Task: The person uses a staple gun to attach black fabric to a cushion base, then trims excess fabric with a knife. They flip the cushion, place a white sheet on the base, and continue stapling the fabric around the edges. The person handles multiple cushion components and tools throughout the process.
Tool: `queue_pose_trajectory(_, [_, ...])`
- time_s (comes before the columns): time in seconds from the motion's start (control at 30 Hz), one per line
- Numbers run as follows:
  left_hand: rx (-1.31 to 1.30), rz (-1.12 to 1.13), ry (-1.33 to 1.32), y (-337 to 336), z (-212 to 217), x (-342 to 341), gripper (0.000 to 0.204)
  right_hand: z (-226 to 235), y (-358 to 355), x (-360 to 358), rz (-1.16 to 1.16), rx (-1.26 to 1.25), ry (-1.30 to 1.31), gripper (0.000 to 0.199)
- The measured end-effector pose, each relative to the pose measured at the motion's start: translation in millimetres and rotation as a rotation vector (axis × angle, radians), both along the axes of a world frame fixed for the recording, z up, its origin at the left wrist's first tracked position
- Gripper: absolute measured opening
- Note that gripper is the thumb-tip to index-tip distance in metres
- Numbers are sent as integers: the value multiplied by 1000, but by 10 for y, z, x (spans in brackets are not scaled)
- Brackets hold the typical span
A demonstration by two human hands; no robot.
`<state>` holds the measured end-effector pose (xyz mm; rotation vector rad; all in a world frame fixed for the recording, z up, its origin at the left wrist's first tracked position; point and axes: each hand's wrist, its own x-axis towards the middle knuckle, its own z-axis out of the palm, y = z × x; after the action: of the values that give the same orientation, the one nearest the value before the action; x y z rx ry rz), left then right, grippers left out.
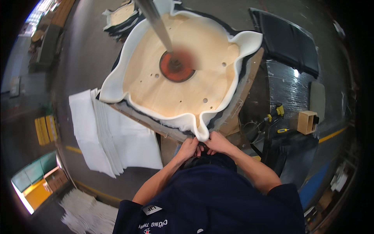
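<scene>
A pale plywood panel [156,97] lies in front of me, its raised rim wrapped by white foam [113,85]. Dark cover fabric [246,62] runs around the outside of the foam. A red round disc [175,72] on a metal rod [156,23] stands on the panel's middle, partly blurred. Just under the foam's near corner, my left hand [188,149] and my right hand [219,143] are close together, fingers curled and closed on dark fabric. Their fingertips are partly hidden, and my dark shirt lies right below them.
White foam sheets [97,132] are stacked at the left. To the right are a yellow-black power tool [276,112], a yellow screwdriver [283,131] and a small wooden box [307,122]. A black padded piece [286,39] lies far right; another foam-edged panel [122,15] lies far left.
</scene>
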<state>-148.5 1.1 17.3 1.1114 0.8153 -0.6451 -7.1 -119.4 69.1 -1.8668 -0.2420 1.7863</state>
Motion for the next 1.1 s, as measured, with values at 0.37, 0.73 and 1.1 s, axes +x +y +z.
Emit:
queue_pose_trajectory(0.37, [76,107,-19,62,226,6,37,-451,-99,-312,-277,103,153,44])
queue_pose_trajectory(0.73, [29,56,282,-33,261,58,77,-619,-173,-547,-215,393,-222,63])
queue_pose_trajectory(1.1, [801,-119,-465,-71,-139,-418,47,-434,-154,-908,-398,484,-243,61])
